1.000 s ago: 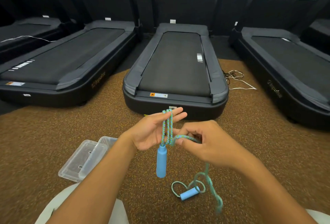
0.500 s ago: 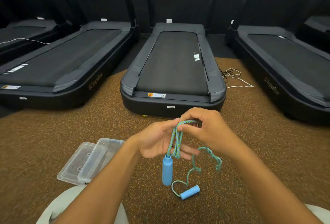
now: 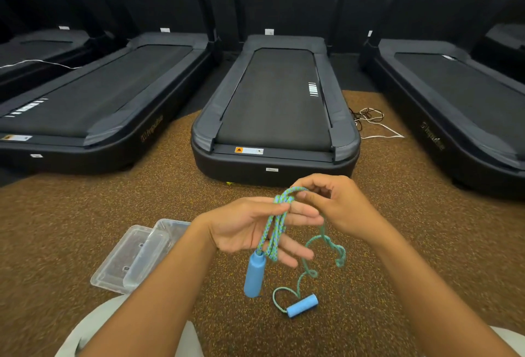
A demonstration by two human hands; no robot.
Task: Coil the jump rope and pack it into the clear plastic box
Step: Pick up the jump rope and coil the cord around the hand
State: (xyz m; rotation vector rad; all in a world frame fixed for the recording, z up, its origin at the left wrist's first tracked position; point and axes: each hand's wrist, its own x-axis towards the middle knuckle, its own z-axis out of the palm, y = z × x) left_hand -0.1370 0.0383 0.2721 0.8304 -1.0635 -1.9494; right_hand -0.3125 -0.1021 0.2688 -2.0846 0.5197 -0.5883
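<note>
The jump rope (image 3: 275,228) is green-blue braided cord with two light blue foam handles. Several loops of it lie across my left hand (image 3: 250,226), palm up, fingers spread. One handle (image 3: 254,275) hangs below that hand. My right hand (image 3: 335,206) pinches the rope at the top of the loops, just above my left fingers. The loose rest of the rope (image 3: 324,248) drops to the floor, ending at the second handle (image 3: 302,305) lying there. The clear plastic box (image 3: 170,228) and its lid (image 3: 125,260) sit on the floor to the left, partly hidden by my left forearm.
Brown speckled rubber floor (image 3: 85,214) all around. A black treadmill (image 3: 275,118) stands straight ahead, with others left (image 3: 93,109) and right (image 3: 460,106). Loose cables (image 3: 369,120) lie between the middle and right treadmills. My knees in light trousers (image 3: 93,328) show at the bottom.
My right hand has risen from below the left palm to the top of the loops, laying another turn of rope over my left hand. The trailing rope on the floor has shortened.
</note>
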